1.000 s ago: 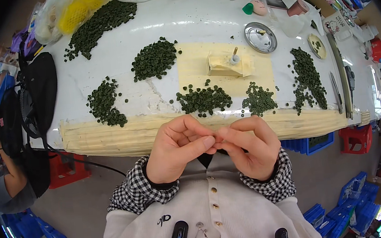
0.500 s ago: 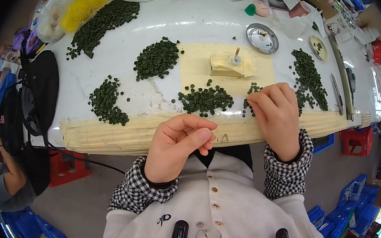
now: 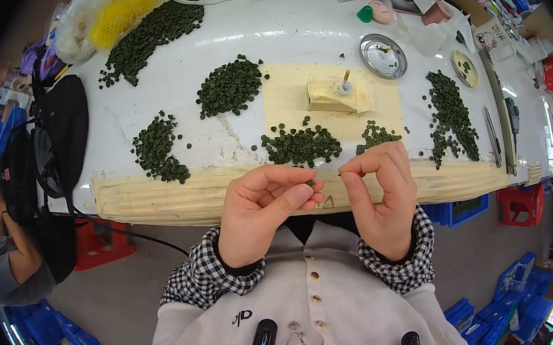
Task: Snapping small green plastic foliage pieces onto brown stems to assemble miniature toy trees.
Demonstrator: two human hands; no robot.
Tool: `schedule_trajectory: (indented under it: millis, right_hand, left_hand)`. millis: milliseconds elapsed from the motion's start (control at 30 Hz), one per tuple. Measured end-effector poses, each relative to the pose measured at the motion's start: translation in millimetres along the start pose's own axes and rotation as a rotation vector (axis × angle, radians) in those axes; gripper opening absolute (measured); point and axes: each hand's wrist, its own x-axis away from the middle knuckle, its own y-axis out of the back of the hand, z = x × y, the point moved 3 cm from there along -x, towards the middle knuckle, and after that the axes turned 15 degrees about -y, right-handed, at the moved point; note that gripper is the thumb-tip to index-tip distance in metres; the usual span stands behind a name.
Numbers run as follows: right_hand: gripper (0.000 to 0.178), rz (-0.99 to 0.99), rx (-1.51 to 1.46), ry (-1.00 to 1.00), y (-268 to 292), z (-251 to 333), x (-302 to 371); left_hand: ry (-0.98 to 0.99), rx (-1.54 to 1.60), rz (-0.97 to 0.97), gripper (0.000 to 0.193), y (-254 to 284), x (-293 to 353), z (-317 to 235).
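A small green piece [image 3: 310, 183] is pinched at the very tips of the thumb and fingers of the left hand [image 3: 247, 212], on the side turned toward the right hand [image 3: 387, 194], and is seen against the taped near edge of the table [image 3: 289, 36]. In the right hand, the thumb and forefinger are held close together, near the piece but apart from it; whether anything is gripped there cannot be told, as only a dark speck is seen. The held piece is dark green and tiny, and its full shape is hidden by the fingers. Similar dark green pieces, many of them round, are gathered in a wide pile [image 3: 301, 146] beyond the left hand and in a smaller pile [image 3: 376, 135] beyond the right.
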Motion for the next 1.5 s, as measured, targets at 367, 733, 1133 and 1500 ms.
schedule_trajectory:
  millis: [367, 733, 1133, 1500]
  right_hand:
    - [0.011, 0.002, -0.106, -0.028, -17.1, 9.2, 6.1]
    - [0.009, 0.106, -0.238, -0.175, -18.0, 6.3, 9.3]
    - [0.029, 0.514, -0.681, -0.428, -12.4, 1.5, 18.3]
    - [0.032, 0.647, -0.846, -0.572, -8.3, -1.8, 22.5]
  left_hand:
    - [-0.209, -0.108, 0.013, 0.019, -3.4, 2.6, -0.4]
    - [-0.637, -0.770, 0.110, 0.024, -7.9, 3.1, -12.4]
    - [-0.912, -1.045, 0.184, 0.029, -4.0, 1.3, -15.3]
    - [-0.699, -0.832, 0.148, 0.024, -0.4, 0.1, -14.2]
